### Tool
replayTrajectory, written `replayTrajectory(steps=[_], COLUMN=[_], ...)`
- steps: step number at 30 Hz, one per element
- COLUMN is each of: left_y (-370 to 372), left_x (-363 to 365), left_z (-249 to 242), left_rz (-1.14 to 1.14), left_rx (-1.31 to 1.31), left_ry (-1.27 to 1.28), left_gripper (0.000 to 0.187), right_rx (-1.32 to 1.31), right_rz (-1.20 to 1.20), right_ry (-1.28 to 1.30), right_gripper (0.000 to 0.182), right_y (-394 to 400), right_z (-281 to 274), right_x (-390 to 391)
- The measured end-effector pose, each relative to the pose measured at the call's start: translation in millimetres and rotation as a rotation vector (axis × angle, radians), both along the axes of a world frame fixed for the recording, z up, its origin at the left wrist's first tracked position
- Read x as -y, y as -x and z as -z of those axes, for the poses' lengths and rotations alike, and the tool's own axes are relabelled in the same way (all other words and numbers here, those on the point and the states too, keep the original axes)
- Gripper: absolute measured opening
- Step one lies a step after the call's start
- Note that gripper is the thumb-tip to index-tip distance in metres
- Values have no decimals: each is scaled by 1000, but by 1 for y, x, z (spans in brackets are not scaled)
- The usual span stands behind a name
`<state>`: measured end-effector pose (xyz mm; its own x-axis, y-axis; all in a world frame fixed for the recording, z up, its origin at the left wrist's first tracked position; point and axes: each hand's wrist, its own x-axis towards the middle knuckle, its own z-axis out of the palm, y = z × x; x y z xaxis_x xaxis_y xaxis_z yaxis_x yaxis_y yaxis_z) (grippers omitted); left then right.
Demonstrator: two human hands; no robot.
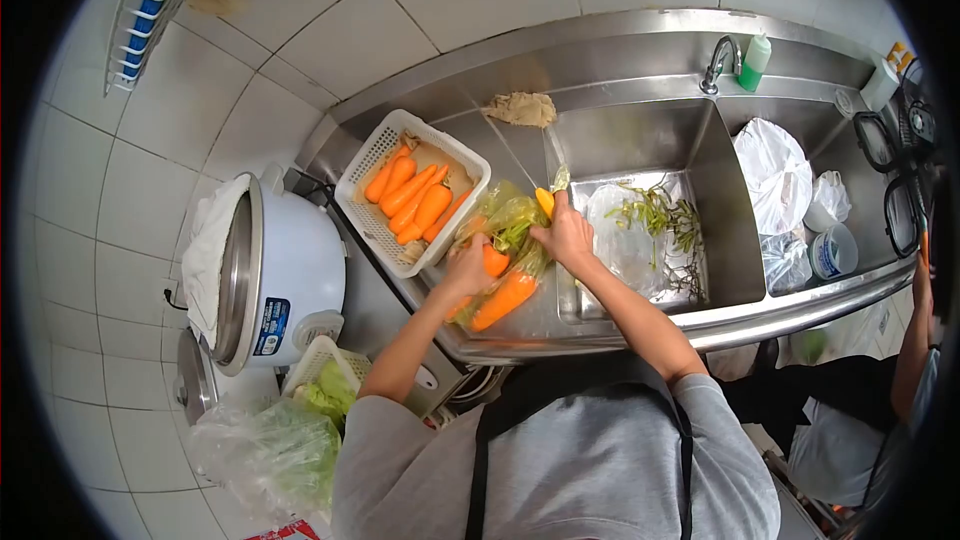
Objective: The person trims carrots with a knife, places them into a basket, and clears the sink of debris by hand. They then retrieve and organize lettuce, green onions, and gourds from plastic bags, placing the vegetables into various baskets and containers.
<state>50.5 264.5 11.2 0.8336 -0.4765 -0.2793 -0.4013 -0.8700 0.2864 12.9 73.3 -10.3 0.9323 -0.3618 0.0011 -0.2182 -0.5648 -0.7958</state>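
Note:
On the steel counter left of the sink, my left hand is closed around an orange carrot at a clear plastic bag. My right hand is closed on a yellow-handled tool, whose blade I cannot make out. Its fingers are next to leafy greens in the bag. Another large carrot lies in the plastic below my hands. Several carrots rest in a white perforated basket just to the left.
The sink holds green trimmings and clear plastic. White bags fill the right basin, near a faucet and green bottle. A large cooker stands left. Another person is at the right.

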Motion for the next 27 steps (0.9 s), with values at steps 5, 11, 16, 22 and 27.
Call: replayTrajectory(steps=[5, 11, 16, 22, 27], left_y=[-14, -28, -39, -37, -15], left_x=[-30, -29, 29, 103, 154], left_z=[-25, -40, -91, -86, -57], left_rz=[137, -21, -178, -30, 167], left_rx=[-123, -207, -470, -454, -123], left_ry=[125, 796, 1597, 740, 330], left_gripper=[68, 62, 50, 37, 43], right_rx=[-48, -90, 52, 347, 47], right_rz=[71, 93, 198, 216, 202], right_ry=[-77, -250, -392, -120, 74], right_gripper=[42, 51, 42, 29, 35], right_y=[-8, 4, 42, 113, 148], right_z=[22, 30, 5, -48, -54], right_x=[13, 25, 47, 83, 87])
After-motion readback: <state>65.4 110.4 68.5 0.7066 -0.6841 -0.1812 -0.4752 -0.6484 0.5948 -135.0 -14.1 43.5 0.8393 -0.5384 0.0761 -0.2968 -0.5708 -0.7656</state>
